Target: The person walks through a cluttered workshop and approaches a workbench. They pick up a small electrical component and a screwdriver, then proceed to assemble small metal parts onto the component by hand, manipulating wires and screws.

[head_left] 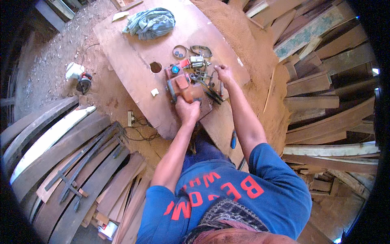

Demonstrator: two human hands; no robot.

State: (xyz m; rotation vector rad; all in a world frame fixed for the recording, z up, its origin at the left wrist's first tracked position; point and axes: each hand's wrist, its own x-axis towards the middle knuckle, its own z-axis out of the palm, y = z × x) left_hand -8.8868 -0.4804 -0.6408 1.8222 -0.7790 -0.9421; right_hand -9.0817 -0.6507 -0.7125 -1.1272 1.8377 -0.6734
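Note:
My left hand (188, 110) is closed round the near end of a worn orange-red power tool body (185, 88), which rests on a brown board (134, 83). Just right of the tool, my right hand (223, 75) is raised with its fingers drawn together; whatever is between them is too small to make out. Between the hands lie a silvery motor armature (197, 62) and a cluster of small metal parts (202, 76). Dark slim pieces (213, 94) sit beside the tool's right side. Two ring-shaped parts, one a round band (179, 51), lie beyond it.
A crumpled blue-grey cloth (151, 22) lies on the board's far end, and the board has a round hole (155, 67). A blue-handled tool (233, 139) is by my right arm. Curved timber (61, 150) and clamps (77, 171) fill the left; stacked planks (313, 101) fill the right.

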